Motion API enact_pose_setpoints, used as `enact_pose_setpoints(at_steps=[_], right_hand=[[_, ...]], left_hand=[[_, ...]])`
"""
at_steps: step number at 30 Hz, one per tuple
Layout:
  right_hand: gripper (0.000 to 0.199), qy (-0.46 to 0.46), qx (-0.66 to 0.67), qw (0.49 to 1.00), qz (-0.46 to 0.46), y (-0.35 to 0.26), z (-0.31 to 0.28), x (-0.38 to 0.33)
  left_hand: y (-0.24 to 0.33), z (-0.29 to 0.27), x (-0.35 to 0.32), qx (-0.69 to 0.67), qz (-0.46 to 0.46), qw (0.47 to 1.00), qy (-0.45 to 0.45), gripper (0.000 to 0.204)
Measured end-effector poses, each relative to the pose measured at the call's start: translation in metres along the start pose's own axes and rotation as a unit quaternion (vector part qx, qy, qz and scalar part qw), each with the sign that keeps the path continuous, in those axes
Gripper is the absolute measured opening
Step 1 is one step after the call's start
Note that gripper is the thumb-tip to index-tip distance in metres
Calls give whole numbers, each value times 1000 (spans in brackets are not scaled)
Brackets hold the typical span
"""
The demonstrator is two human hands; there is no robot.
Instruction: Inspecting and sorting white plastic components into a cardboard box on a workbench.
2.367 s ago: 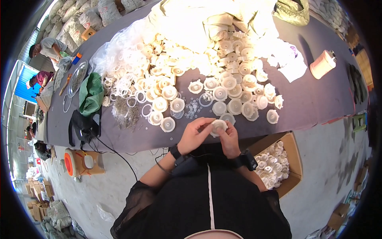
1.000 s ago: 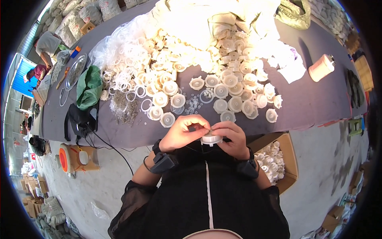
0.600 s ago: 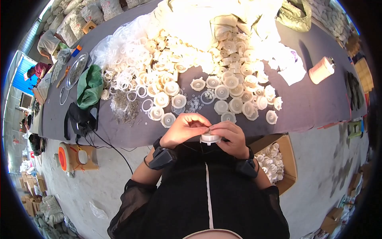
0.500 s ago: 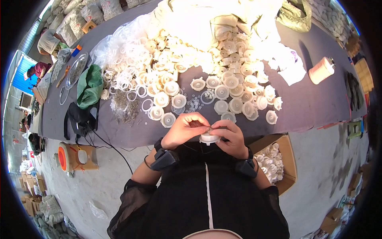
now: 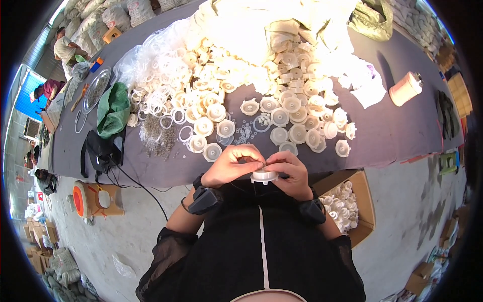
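Observation:
Just off the table's front edge, my two hands meet over a round white plastic cap (image 5: 264, 176) with small lugs on its rim. My right hand (image 5: 289, 173) grips the cap, its thumb and index finger pinched above it. My left hand (image 5: 235, 163) is closed in a pinch at the cap's top centre, on something too small to make out. On the table beyond lie many similar white caps (image 5: 280, 117), a heap of thin white rings (image 5: 160, 93), a pile of small metal springs (image 5: 157, 132) and scattered tiny clear washers (image 5: 245, 132).
The grey-covered table (image 5: 392, 136) also bears a green cloth bag (image 5: 113, 109), a black pouch (image 5: 100, 151) with a cable and a cone of thread (image 5: 405, 89). Below its edge at right stands a cardboard box (image 5: 366, 201) of white parts. A stool (image 5: 100, 198) is at left.
My hands and the cap have shifted very slightly, the pinch still held over the cap. In the far left background, a person has straightened up from bending.

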State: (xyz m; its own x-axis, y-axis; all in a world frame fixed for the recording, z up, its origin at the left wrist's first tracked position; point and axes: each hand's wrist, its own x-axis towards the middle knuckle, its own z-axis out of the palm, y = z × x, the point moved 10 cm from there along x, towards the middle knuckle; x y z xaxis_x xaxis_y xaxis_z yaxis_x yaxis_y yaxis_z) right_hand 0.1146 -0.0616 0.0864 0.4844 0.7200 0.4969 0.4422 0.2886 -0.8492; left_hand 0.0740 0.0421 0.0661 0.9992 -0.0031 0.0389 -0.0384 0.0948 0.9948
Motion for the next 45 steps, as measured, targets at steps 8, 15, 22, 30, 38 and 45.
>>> enact_pose_setpoints(at_steps=[8, 15, 22, 30, 38, 45], right_hand=[[27, 18, -28, 999, 5, 1, -8, 0], [27, 6, -22, 1000, -17, -5, -9, 1], [25, 5, -59, 996, -61, -16, -7, 0], [27, 30, -38, 996, -79, -18, -8, -2], [24, 69, -68, 995, 23, 11, -20, -7], [23, 190, 1, 970, 151, 62, -35, -28]], left_hand=[[25, 9, -9, 91, 41, 995, 8, 14], [33, 24, -15, 155, 60, 986, 16, 30], [38, 16, -25, 196, 109, 971, 84, 22], [48, 22, -26, 220, 203, 951, 72, 15], [28, 17, -19, 180, 172, 961, 120, 34], [-57, -8, 17, -14, -103, 985, 138, 24]])
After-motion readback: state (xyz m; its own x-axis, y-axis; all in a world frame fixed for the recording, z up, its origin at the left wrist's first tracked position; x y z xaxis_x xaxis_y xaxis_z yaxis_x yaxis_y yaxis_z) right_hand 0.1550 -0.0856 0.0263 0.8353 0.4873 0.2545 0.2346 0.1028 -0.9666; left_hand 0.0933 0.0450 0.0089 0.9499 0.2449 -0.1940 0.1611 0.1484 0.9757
